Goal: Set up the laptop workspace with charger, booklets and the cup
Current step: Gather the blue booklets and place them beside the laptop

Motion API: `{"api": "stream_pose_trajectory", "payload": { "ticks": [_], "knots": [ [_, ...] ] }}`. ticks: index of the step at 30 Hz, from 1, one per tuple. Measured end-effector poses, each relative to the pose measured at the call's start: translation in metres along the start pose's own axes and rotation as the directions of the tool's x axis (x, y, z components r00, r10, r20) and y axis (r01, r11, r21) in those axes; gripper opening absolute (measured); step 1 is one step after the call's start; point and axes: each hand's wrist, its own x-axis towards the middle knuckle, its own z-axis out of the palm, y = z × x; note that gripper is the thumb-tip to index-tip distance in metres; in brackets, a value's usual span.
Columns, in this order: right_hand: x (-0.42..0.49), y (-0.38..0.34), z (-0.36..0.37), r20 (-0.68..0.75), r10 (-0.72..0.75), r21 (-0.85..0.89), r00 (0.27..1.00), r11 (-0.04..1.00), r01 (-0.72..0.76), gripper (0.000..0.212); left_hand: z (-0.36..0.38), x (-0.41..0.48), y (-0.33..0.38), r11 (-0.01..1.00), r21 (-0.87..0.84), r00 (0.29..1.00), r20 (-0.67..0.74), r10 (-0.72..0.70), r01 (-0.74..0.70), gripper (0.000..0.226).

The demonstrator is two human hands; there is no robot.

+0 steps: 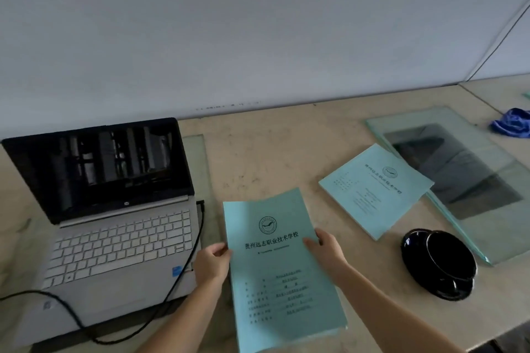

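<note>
Booklet (282,266) is pinched at both side edges by left hand (210,262) and right hand (327,246); lower it flat, square, just beside laptop (114,238), clear of cable (198,238).

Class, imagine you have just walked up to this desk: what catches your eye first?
Both hands, left hand and right hand, hold a teal booklet front and centre. An open laptop with a dark screen sits left; a glossy black cup on its saucer sits right.
</note>
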Motion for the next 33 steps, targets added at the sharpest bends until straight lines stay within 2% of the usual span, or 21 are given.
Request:
{"api": "stream_pose_trajectory", "payload": {
  "ticks": [12, 21, 25, 30, 33],
  "knots": [
    [0.020, 0.011, -0.003, 0.048, 0.034, -0.056, 0.998, 0.998, -0.032, 0.011, 0.005, 0.007, -0.003, 0.997, 0.075, 1.000, -0.009, 0.019, -0.018, 0.030],
    [0.023, 0.013, -0.007, -0.056, 0.010, -0.121, 0.998, 0.993, -0.016, 0.011, 0.002, 0.008, -0.002, 0.968, 0.198, 0.988, 0.041, 0.148, -0.154, 0.026],
    [0.027, 0.015, -0.010, -0.086, -0.033, -0.210, 0.996, 0.978, 0.014, 0.010, 0.001, 0.007, -0.001, 0.953, 0.231, 0.980, 0.047, 0.191, -0.197, 0.019],
    [0.030, 0.016, -0.009, -0.100, -0.054, -0.260, 0.993, 0.965, 0.027, 0.014, -0.001, 0.009, 0.001, 0.945, 0.258, 0.980, 0.056, 0.192, -0.200, 0.018],
    [0.029, 0.017, -0.007, -0.136, -0.089, -0.256, 0.987, 0.965, 0.052, 0.029, 0.000, 0.009, 0.003, 0.945, 0.262, 0.980, 0.060, 0.189, -0.198, 0.016]
  ]
}}
